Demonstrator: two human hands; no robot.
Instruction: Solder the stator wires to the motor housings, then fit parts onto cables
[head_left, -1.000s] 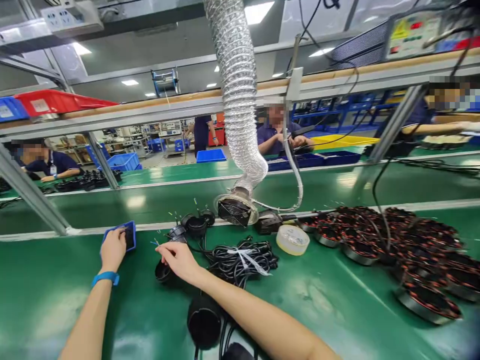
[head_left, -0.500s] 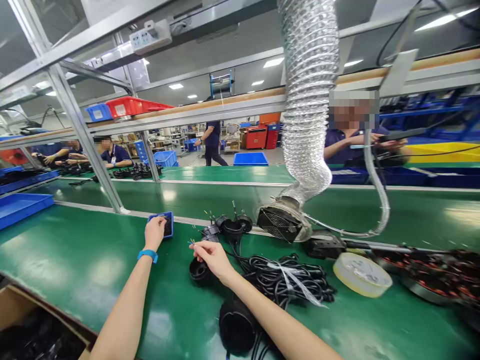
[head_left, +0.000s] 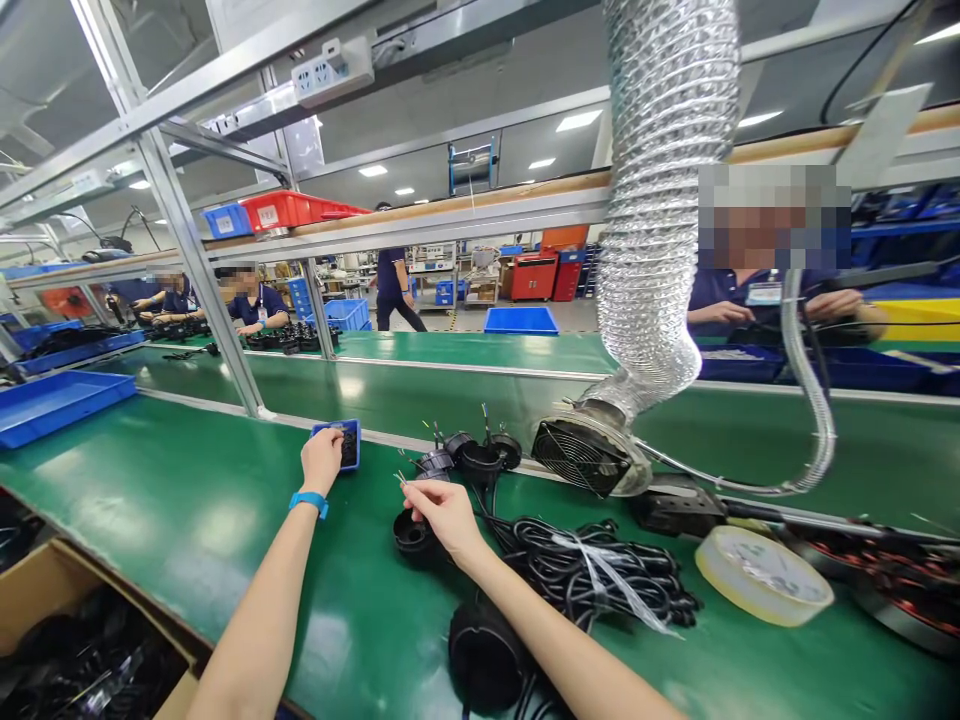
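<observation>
My left hand (head_left: 322, 458), with a blue wristband, reaches into a small blue bin (head_left: 358, 440) of small black parts. Its fingers are bent together; what they pinch is too small to make out. My right hand (head_left: 444, 515) pinches thin stripped wires (head_left: 400, 480) between thumb and fingertips, over a round black housing (head_left: 412, 535). Several black housings with coloured wires sticking up, one a black cup (head_left: 480, 460), stand just beyond it. A larger black cup-shaped housing (head_left: 487, 660) lies below my right forearm, partly hidden. Beside that forearm lies a bundle of black cable (head_left: 615, 570) tied with clear plastic.
A fan (head_left: 581, 455) on a silver flexible duct (head_left: 667, 200) hangs at the bench's back edge. Right of the cable are a tape roll (head_left: 765, 575) and copper-wound rings (head_left: 907, 590). A cardboard box (head_left: 52, 570) stands lower left. A co-worker (head_left: 750, 290) sits opposite.
The view has turned slightly left, so everything sits further right. My left hand stays at the bin and my right hand keeps its pinch on the wires. A person behind has walked left.
</observation>
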